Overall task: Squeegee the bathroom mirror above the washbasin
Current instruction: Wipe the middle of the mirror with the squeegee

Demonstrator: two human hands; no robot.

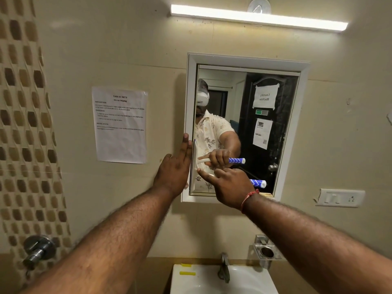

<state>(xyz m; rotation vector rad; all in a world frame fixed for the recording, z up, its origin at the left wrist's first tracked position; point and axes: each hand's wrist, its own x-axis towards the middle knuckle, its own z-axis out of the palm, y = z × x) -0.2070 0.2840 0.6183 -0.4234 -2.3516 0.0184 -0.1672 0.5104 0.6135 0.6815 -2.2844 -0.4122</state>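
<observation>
**Squeegee at mirror's left edge, stroke in hand**

Here the right hand [230,187] was closed around the squeegee [257,183], fingers wrapped on the shaft with the index finger stretched along it toward the glass; the blue-and-white handle end stuck out past the wrist side. The blade itself was mostly hidden behind the hand, apparently standing upright against the mirror [254,132] by its left edge, low on the glass. The left hand [174,166] was flat and open, holding nothing, fingers laid along the left side of the white frame [189,92], looking like a brace. The washbasin [212,281] sat below, tap [224,268] at its back edge.

Judged step: mid-task, a stroke either starting or ending at the left edge; can't tell which. Next move likely called for even blade pressure and a straight pull across toward the right edge, keeping the blade flat on the glass. Streaks or wetness on the mirror weren't readable.
</observation>
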